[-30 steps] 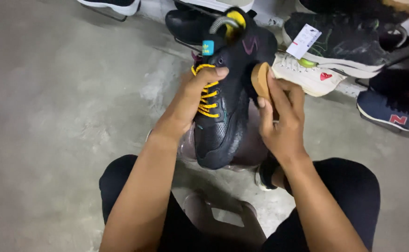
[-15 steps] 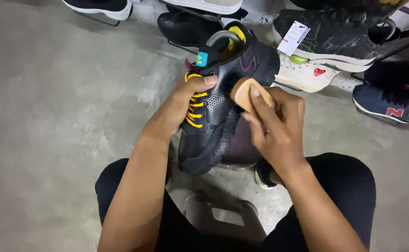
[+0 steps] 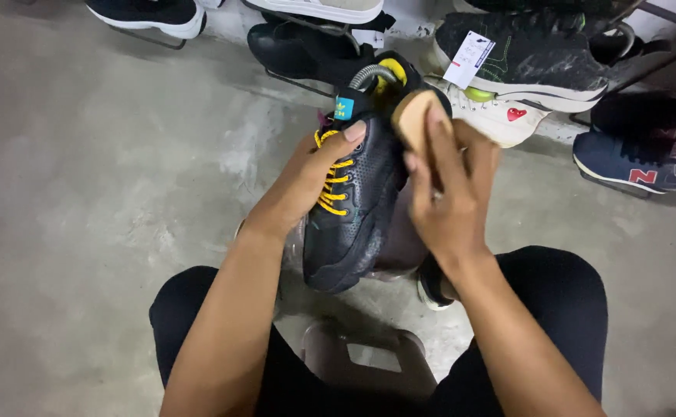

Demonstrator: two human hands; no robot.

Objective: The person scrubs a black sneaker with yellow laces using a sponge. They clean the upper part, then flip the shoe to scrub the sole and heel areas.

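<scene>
The left hand (image 3: 307, 181) grips a black sneaker (image 3: 357, 208) from its lace side. The left fingers (image 3: 345, 139) are wrapped over the yellow laces (image 3: 332, 185), with the thumb tip lying just below the blue tongue label (image 3: 344, 107). The sneaker is held above the lap, toe pointing down toward the person and heel opening pointing away.

The right hand (image 3: 450, 193) is closed around a wooden brush (image 3: 415, 116). The right fingers (image 3: 438, 147) lie flat along the back of the brush, and the brush head protrudes beyond the fingertips. The brush is pressed against the sneaker's upper side, near the collar, directly opposite the left fingers.

A yellow-and-grey shoe tree (image 3: 380, 73) sits in the sneaker's opening, just beyond both sets of fingertips.

Beyond the fingers, further shoes stand in a row on the concrete floor (image 3: 83, 201): a dark speckled sneaker (image 3: 538, 58) with a white tag (image 3: 469, 58), a white sneaker (image 3: 508, 116) with a red heart, and a navy sneaker (image 3: 635, 166). Below the wrists, a small stool (image 3: 369, 363) shows between the knees.
</scene>
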